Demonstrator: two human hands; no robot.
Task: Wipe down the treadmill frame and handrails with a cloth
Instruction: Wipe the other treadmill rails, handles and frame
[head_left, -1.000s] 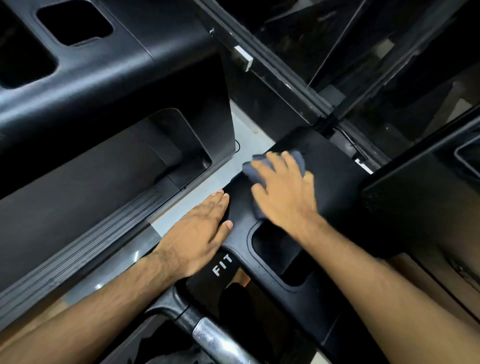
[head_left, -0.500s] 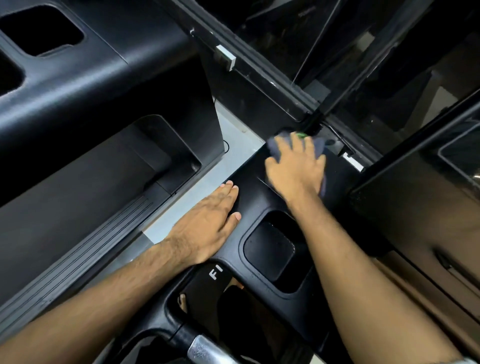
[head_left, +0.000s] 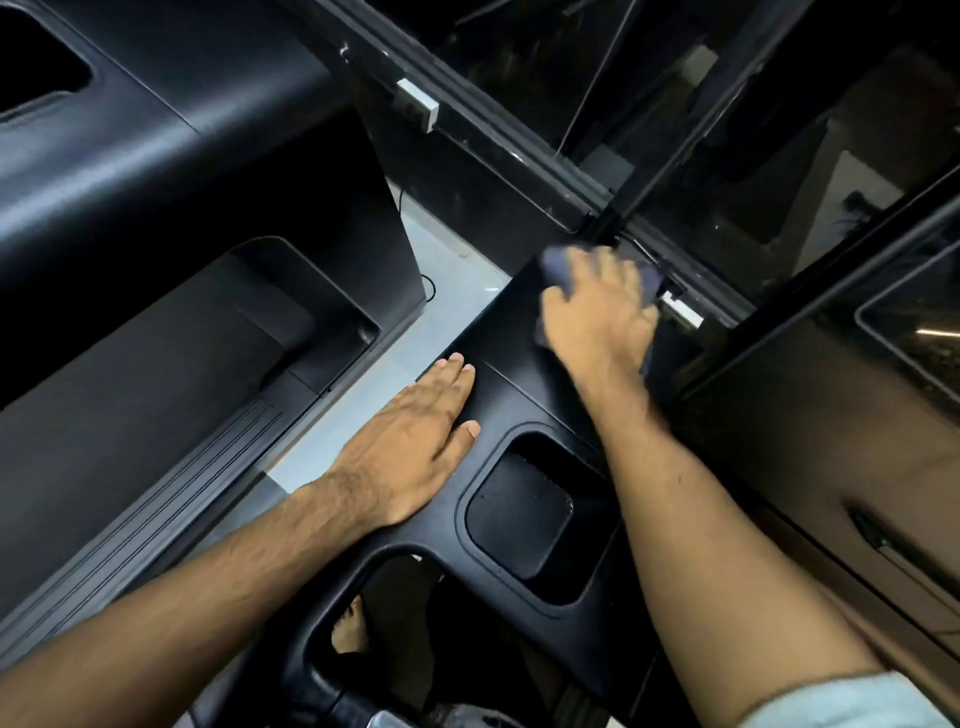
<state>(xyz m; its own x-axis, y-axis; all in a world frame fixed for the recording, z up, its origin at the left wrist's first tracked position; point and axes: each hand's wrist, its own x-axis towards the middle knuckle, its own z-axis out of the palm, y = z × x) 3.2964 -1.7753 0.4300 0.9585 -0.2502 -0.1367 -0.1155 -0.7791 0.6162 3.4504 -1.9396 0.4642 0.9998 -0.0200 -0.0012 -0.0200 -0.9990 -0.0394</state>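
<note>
The step in hand is the wiping itself, at the far end of the treadmill's black top panel (head_left: 519, 395). The right hand (head_left: 597, 317) lies on the dark blue-grey cloth (head_left: 558, 262) with fingers spread and fairly straight, pressing it down rather than clutching it. The hand is blurred, so I cannot tell where the thumb sits. The cloth is under that hand at the panel's far right corner, close to the dark window frame (head_left: 519, 135). The left hand (head_left: 410, 452) rests flat and relaxed on the panel's left edge, holding nothing, seemingly as a brace.

Only 1 corner is under the cloth. The next move probably calls for drawing the cloth back toward the near side, around or into the 1 square recess (head_left: 519, 514). After that it can go along the handrail (head_left: 317, 670) at the near edge.

The panel is matte hard plastic, so the cloth should slide easily. To the left, across a strip of pale floor (head_left: 395, 353), stands a 2nd treadmill (head_left: 156, 364). The room is dim.
</note>
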